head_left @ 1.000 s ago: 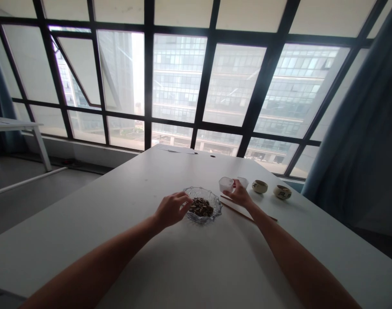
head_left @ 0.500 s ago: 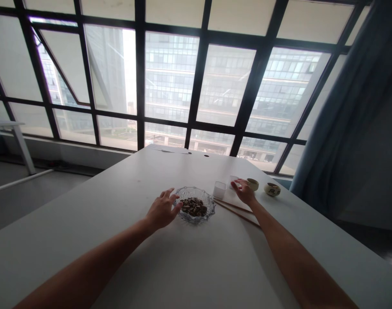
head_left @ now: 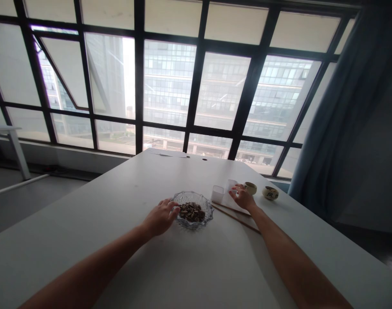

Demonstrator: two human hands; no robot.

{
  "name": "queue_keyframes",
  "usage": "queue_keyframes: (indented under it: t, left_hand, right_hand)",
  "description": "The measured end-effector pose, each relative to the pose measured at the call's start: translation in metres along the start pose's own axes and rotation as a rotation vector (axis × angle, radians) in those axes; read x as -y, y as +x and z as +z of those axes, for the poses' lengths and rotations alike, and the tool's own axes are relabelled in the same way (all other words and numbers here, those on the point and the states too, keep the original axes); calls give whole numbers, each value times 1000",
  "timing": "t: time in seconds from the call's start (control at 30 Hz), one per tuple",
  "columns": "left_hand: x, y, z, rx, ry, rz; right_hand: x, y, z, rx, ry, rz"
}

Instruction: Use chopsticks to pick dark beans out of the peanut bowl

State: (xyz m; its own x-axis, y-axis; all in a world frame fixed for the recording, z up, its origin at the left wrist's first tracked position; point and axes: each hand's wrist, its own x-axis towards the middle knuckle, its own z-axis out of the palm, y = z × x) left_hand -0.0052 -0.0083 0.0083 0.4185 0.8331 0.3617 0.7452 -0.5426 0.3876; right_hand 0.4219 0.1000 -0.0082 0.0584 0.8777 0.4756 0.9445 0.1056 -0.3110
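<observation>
A clear glass bowl (head_left: 207, 210) with dark sunflower seeds (head_left: 191, 211) sits mid-table. My left hand (head_left: 160, 217) is at its left rim, thumb on top and fingers curled against the side. My right hand (head_left: 244, 198) lies flat further right, fingers stretched out with the tips touching a small clear plastic cup (head_left: 230, 185). A second small plastic cup (head_left: 217, 194) stands just left of it. A pair of wooden chopsticks (head_left: 232, 213) lies on the table under my right wrist.
Two small ceramic cups (head_left: 250, 187) (head_left: 270, 193) stand right of my right hand near the white table's (head_left: 189, 266) far right edge. Large windows fill the back, a blue curtain (head_left: 344, 128) hangs at right, and another table (head_left: 9, 137) stands far left.
My left hand went from spread fingers beside the bowl to closing on its rim. My right hand let go of the plastic cup and now rests with fingertips against it. The view shifted right.
</observation>
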Motion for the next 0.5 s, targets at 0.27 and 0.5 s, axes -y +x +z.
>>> queue_keyframes:
  t: [0.27,0.5]
  left_hand:
    - [1,1,1,2,-79,26]
    - [2,1,2,19,-83,12]
  right_hand:
    - [-1,3,2,6,-40,5]
    - [-3,4,-1,-17,-42,9]
